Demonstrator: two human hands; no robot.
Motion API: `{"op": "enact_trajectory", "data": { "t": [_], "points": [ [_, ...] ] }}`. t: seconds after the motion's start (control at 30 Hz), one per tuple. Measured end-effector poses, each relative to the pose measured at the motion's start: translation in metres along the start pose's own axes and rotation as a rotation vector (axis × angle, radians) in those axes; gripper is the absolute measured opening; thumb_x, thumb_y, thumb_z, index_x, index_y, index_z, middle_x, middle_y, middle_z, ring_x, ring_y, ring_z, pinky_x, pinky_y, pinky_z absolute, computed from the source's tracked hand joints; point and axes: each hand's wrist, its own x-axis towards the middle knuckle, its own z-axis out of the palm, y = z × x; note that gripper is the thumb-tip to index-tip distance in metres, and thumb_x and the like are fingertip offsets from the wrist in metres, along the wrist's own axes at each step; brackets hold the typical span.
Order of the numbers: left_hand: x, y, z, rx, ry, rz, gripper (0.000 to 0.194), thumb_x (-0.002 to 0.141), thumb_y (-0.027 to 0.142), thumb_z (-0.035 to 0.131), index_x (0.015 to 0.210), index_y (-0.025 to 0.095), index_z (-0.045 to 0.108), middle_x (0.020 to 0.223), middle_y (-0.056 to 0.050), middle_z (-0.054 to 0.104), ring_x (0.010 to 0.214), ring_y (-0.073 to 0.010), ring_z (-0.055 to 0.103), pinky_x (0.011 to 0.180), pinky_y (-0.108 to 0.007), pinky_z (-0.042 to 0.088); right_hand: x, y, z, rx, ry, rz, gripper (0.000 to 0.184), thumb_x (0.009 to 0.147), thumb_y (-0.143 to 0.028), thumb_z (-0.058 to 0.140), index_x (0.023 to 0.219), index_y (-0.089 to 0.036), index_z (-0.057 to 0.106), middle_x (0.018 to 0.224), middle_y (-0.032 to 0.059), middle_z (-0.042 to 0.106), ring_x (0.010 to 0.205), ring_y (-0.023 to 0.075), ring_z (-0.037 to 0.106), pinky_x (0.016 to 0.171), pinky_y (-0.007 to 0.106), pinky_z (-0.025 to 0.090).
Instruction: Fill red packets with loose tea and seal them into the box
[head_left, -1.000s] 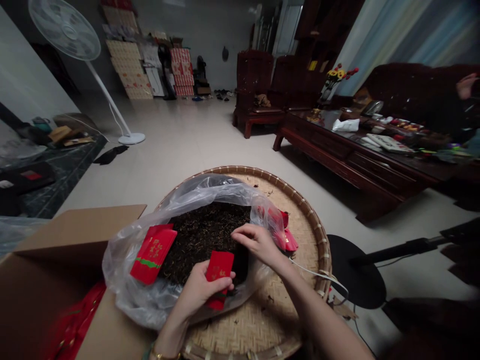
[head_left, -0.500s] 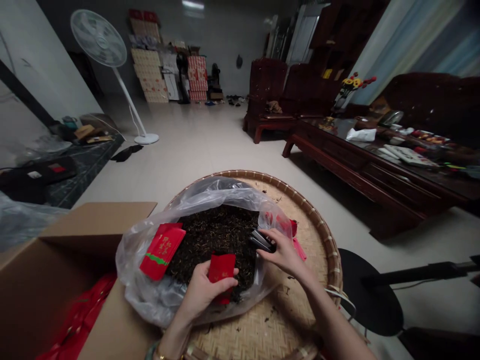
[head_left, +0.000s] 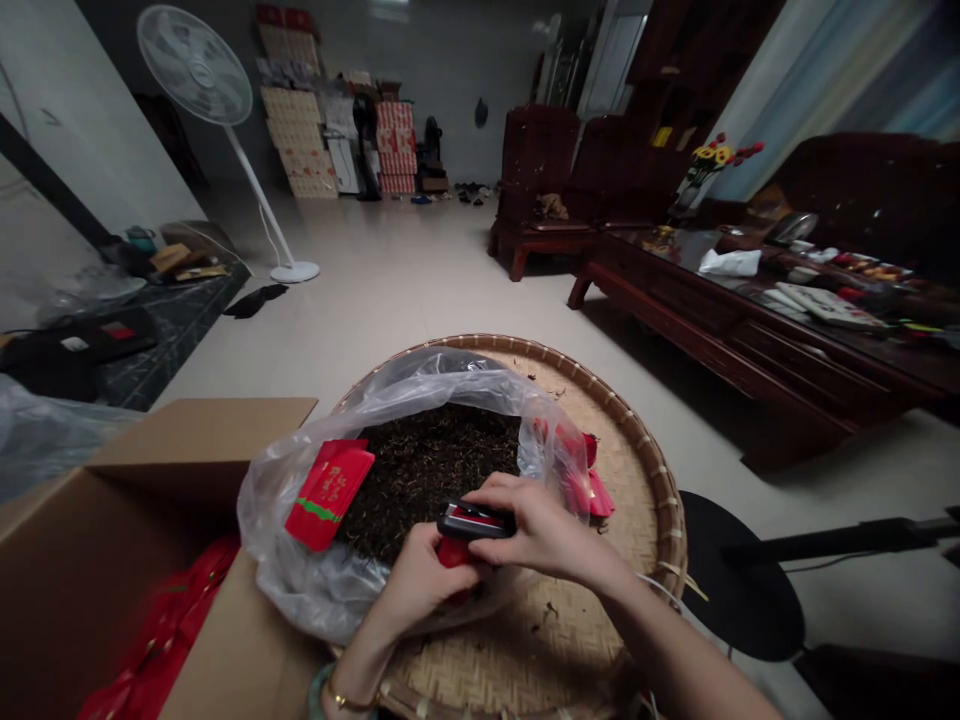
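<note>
So there's a big woven tray [head_left: 555, 640] under both hands, with a clear bag [head_left: 289, 590] of dark dried leaves [head_left: 427, 460] just beyond my fingers. My left hand [head_left: 427, 580] is pinching a red packet [head_left: 453, 552]; my right [head_left: 525, 520] grips a black stapler [head_left: 475, 521] right over the packet's top.

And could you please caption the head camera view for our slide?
The right hand holds a stapler over the red packet in the left hand, near loose dark leaves.
</note>
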Motion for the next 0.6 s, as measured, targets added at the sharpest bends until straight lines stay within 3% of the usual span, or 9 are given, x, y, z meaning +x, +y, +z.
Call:
{"op": "enact_trajectory", "data": {
  "t": [0.13, 0.4, 0.6],
  "points": [
    [0.000, -0.002, 0.001, -0.058, 0.023, -0.037, 0.026, 0.046, 0.018, 0.076, 0.070, 0.011, 0.069, 0.065, -0.002, 0.066, 0.059, -0.0149, 0.055, 0.057, -0.024, 0.044, 0.001, -0.002, 0.000, -0.011, 0.009, 0.009, 0.026, 0.076, -0.020, 0.066, 0.101, -0.022, 0.070, 0.086, 0.0028, 0.064, 0.079, 0.0163, 0.059, 0.070, 0.025, 0.045],
    [0.001, -0.005, 0.006, -0.032, -0.037, -0.057, 0.014, 0.051, 0.019, 0.072, 0.058, 0.012, 0.063, 0.052, 0.002, 0.057, 0.051, -0.0110, 0.046, 0.052, -0.023, 0.037, 0.001, 0.002, 0.000, -0.020, 0.037, 0.012, 0.022, 0.080, -0.022, 0.062, 0.101, -0.021, 0.070, 0.086, 0.0039, 0.065, 0.079, 0.0165, 0.059, 0.069, 0.025, 0.044],
    [0.001, -0.005, 0.003, 0.014, -0.080, -0.039, 0.016, 0.055, 0.020, 0.073, 0.065, 0.010, 0.068, 0.057, 0.000, 0.062, 0.053, -0.0133, 0.051, 0.054, -0.024, 0.040, 0.004, 0.010, 0.000, 0.063, 0.059, 0.064, 0.024, 0.072, -0.019, 0.069, 0.096, -0.019, 0.071, 0.086, 0.0025, 0.068, 0.080, 0.0172, 0.061, 0.070, 0.026, 0.045]
  ]
}}
